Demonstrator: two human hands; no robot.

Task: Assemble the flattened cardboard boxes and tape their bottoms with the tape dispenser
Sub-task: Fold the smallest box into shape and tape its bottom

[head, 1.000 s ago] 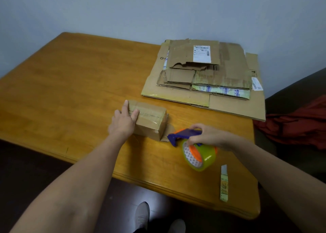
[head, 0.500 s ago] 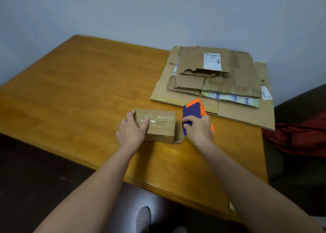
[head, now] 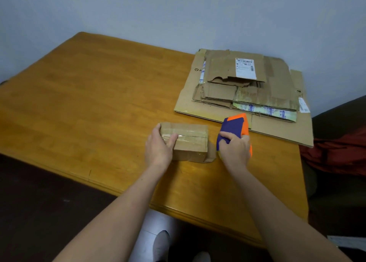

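A small assembled cardboard box (head: 190, 142) lies on the wooden table (head: 89, 103) with clear tape along its top seam. My left hand (head: 159, 146) grips its left end, thumb on top. Just right of the box, my right hand (head: 234, 148) grips the purple and orange tape dispenser (head: 234, 126), which stands upright on the table. Its roll is hidden behind my hand. A stack of flattened cardboard boxes (head: 247, 91) lies at the back right of the table.
A red cloth (head: 336, 152) lies on a dark seat beyond the table's right edge. The wall stands close behind the table. My shoe (head: 161, 244) shows on the floor below the front edge.
My right hand carried the dispenser from the near right of the table up beside the box's right end. The view shifted upward. My left hand stayed on the box.
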